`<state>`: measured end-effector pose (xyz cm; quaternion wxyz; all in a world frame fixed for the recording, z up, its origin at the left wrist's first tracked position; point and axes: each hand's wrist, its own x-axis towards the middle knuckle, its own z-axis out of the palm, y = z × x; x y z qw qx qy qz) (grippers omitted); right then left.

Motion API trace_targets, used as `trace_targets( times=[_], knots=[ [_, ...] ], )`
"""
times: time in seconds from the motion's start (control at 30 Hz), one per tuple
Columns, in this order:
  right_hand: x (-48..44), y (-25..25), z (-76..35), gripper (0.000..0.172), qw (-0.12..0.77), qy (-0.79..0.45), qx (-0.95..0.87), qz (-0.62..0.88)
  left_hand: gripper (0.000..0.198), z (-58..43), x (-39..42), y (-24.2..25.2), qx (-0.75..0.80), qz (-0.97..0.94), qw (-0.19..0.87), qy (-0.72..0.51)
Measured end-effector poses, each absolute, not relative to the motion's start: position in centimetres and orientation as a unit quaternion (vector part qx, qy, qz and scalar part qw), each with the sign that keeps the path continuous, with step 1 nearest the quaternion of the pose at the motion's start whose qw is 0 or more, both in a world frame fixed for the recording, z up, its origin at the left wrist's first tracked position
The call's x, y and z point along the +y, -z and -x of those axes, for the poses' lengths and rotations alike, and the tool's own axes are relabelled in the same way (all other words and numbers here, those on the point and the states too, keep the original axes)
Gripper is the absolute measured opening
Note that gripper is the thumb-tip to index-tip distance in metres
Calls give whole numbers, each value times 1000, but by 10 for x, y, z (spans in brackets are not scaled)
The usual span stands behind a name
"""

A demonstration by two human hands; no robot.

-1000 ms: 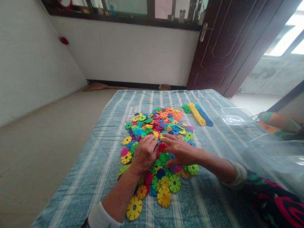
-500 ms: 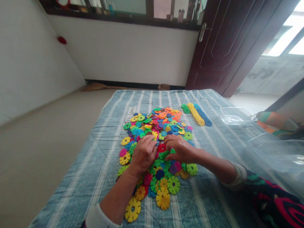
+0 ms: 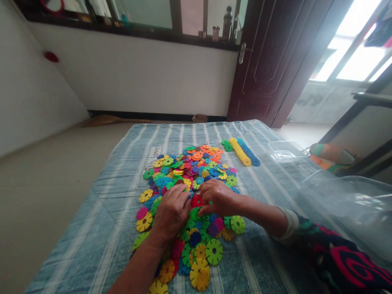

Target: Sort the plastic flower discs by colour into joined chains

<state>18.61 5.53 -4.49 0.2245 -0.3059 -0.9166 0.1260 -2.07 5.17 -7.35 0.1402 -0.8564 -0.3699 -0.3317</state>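
A heap of colourful notched plastic discs (image 3: 214, 252) covers the middle of the cloth. My left hand (image 3: 173, 210) lies over the left side of the heap, its fingers bent and pressed together; whatever is beneath its fingertips is hidden. Just across from it, my right hand (image 3: 221, 198) reaches in from the right, with the thumb apart from the curled fingers. A red disc (image 3: 197, 201) shows in the gap between the two hands. Green discs (image 3: 193, 216) lie below the right thumb. I see nothing clearly gripped in the right hand.
Beyond the heap lie a yellow row of discs (image 3: 239, 152), a blue row (image 3: 248, 152) and a short green one (image 3: 227, 145). Clear plastic containers (image 3: 288, 152) stand at the right. A printed card (image 3: 155, 154) is partly under the heap. Striped cloth (image 3: 119, 163) covers the table.
The whole view has shifted, so the table and heap appear further left and slightly lower. Both hands keep nearly the same places over the discs.
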Motion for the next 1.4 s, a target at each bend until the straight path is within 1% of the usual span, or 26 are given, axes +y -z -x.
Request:
trace_targets(
  times=[0.1, 0.2, 0.27, 0.33, 0.37, 0.43, 0.53, 0.6, 0.8, 0.97, 1.13, 1.4],
  knots=[
    [58, 36, -198, 25, 213, -198, -908, 301, 18, 21, 52, 74, -372, 858, 135, 328],
    [73, 27, -221, 15, 243, -241, -886, 312, 19, 20, 50, 74, -377, 860, 123, 321],
    [95, 22, -242, 11, 267, -218, -873, 345, 18, 20, 50, 73, -376, 860, 118, 323],
    [123, 19, -265, 13, 278, -158, -860, 399, 17, 19, 49, 73, -377, 858, 118, 329],
    [138, 17, -276, 13, 269, -121, -850, 436, 17, 19, 49, 73, -378, 857, 120, 331],
    [165, 13, -297, 15, 231, -35, -822, 519, 16, 20, 49, 74, -379, 856, 122, 331],
    [194, 9, -317, 20, 114, 49, -796, 593, 17, 20, 49, 74, -378, 856, 124, 330],
    [205, 8, -324, 22, 65, 65, -789, 607, 17, 20, 49, 74, -380, 855, 122, 331],
    [225, 13, -325, 27, -6, 71, -785, 615, 19, 21, 47, 71, -383, 857, 108, 329],
    [233, 13, -322, 27, -50, 82, -777, 623, 18, 20, 48, 71, -385, 858, 96, 327],
    [231, 14, -318, 25, -55, 89, -774, 624, 17, 21, 48, 73, -387, 855, 103, 329],
    [206, 19, -296, 22, -10, 67, -805, 589, 15, 19, 47, 70, -388, 856, 104, 325]
  ],
)
